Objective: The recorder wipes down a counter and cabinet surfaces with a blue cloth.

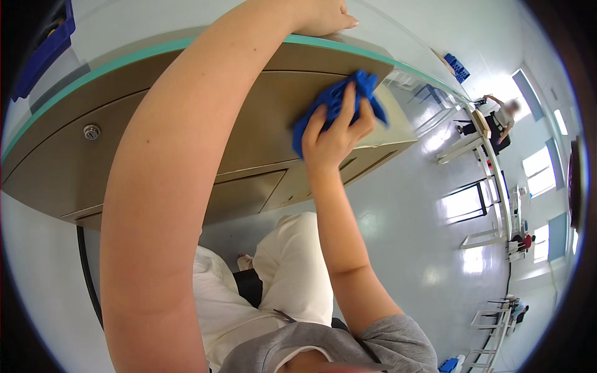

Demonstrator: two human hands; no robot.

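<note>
My right hand (343, 123) presses a crumpled blue cloth (326, 105) against the brownish metal front (275, 107) of a cabinet, near its right end. The fingers are bent over the cloth, which looks slightly blurred. At the top of the view my left hand (322, 16) rests near the edge of the glass top (140, 50), its fingers partly curled; nothing shows in it, but part of the hand is cut off by the picture's rim. My left forearm crosses in front of the cabinet. A round metal lock (92, 132) sits on the left of the front.
A dark blue plastic bin (44, 56) stands at the upper left on the glass. My legs in white trousers (294, 265) are below the cabinet. Far right, a person (501, 121) is beside a white-framed table (494, 172); other people sit farther off.
</note>
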